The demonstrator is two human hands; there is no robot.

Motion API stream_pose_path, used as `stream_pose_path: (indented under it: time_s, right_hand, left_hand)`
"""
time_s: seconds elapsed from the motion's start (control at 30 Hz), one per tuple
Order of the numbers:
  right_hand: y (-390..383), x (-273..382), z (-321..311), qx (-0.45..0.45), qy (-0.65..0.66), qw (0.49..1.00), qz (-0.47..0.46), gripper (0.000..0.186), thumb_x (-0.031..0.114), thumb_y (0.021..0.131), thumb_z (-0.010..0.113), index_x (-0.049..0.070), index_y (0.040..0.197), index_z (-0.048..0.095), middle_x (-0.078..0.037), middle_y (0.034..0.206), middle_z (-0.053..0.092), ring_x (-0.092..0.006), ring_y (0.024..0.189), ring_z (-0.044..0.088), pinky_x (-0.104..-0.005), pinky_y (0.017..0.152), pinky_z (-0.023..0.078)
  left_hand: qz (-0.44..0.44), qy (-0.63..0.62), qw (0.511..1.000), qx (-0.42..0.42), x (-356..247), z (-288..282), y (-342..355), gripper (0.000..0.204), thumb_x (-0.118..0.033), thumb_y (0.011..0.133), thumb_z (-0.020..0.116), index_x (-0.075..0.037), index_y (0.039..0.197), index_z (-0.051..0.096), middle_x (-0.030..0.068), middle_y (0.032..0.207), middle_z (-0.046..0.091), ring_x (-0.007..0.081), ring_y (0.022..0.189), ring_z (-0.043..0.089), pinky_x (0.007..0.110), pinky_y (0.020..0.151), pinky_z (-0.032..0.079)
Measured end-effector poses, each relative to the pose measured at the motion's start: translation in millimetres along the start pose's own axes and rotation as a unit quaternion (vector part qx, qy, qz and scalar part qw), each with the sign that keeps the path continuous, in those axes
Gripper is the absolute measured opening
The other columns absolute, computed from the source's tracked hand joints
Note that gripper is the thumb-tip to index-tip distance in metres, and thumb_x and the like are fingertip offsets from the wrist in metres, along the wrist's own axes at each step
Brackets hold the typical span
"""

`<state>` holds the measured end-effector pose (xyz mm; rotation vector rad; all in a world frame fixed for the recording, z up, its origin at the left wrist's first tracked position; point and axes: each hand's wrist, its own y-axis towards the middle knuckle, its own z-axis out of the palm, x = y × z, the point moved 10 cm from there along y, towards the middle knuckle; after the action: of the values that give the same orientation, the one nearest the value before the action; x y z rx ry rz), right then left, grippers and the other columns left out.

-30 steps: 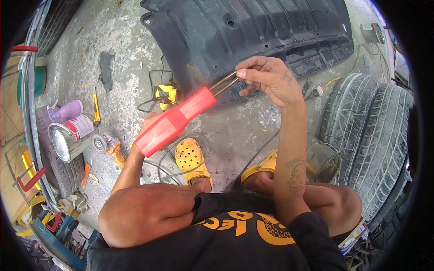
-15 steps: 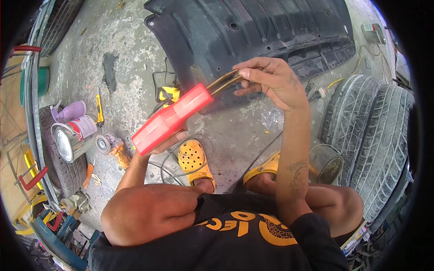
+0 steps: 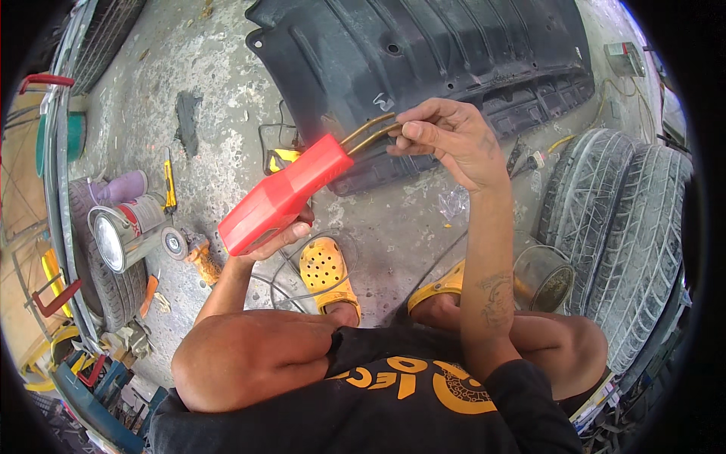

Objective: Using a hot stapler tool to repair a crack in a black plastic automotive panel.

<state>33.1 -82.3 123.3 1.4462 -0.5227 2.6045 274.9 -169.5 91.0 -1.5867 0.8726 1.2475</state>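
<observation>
A red gun-shaped hot stapler (image 3: 283, 195) with two brass prongs (image 3: 370, 138) lies slanted in front of me, prongs pointing up and to the right. My left hand (image 3: 283, 240) is closed round its grip beneath the red body, most of the fingers hidden. At the prong tips, the thumb and fingers of my right hand (image 3: 446, 140) are pinched together; any small part between them is too small to make out. Just beyond the tips, a small wavy light piece (image 3: 383, 101) shows against a ribbed black plastic panel (image 3: 454, 45); whether it touches the prongs is unclear.
Two dusty tyres (image 3: 628, 204) lean at the right beside an open can (image 3: 544, 278). On the left are an angle grinder (image 3: 189, 250), a yellow utility knife (image 3: 169, 181), a paint can (image 3: 125, 231) and another tyre (image 3: 113, 284). A cable (image 3: 295, 291) loops around my yellow clog (image 3: 325, 268).
The stapler has tilted slightly, showing more of its underside. My right fingers have shifted a little at the prong tips. The wavy light piece now shows on the panel beyond them.
</observation>
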Motion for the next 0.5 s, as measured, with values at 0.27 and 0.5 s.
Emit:
stream_pose_path:
  time_s: [0.27, 0.5]
  right_hand:
    - [11, -31, -63, -0.162, -0.131, 0.977, 0.037, 0.022, 0.009, 0.090, 0.075, -0.005, 0.107, 0.072, -0.012, 0.097, 0.073, -0.0196, 0.085, 0.072, -0.0293, 0.079, 0.060]
    - [49, -93, -37, -0.090, -0.447, 0.889, -0.050, 0.018, 0.004, 0.087, 0.074, -0.004, 0.103, 0.070, -0.010, 0.088, 0.070, -0.0164, 0.082, 0.068, -0.0291, 0.073, 0.053]
  left_hand:
    - [-0.039, -0.179, 0.980, -0.077, 15, -19, -12, 0.029, -0.022, 0.088, 0.079, 0.001, 0.100, 0.066, 0.0083, 0.075, 0.066, 0.0129, 0.061, 0.062, 0.026, 0.053, 0.048]
    - [0.044, -0.297, 0.939, -0.169, 23, -49, -3, 0.020, -0.018, 0.095, 0.064, 0.001, 0.098, 0.060, 0.0037, 0.058, 0.049, 0.0139, 0.050, 0.048, 0.033, 0.059, 0.047]
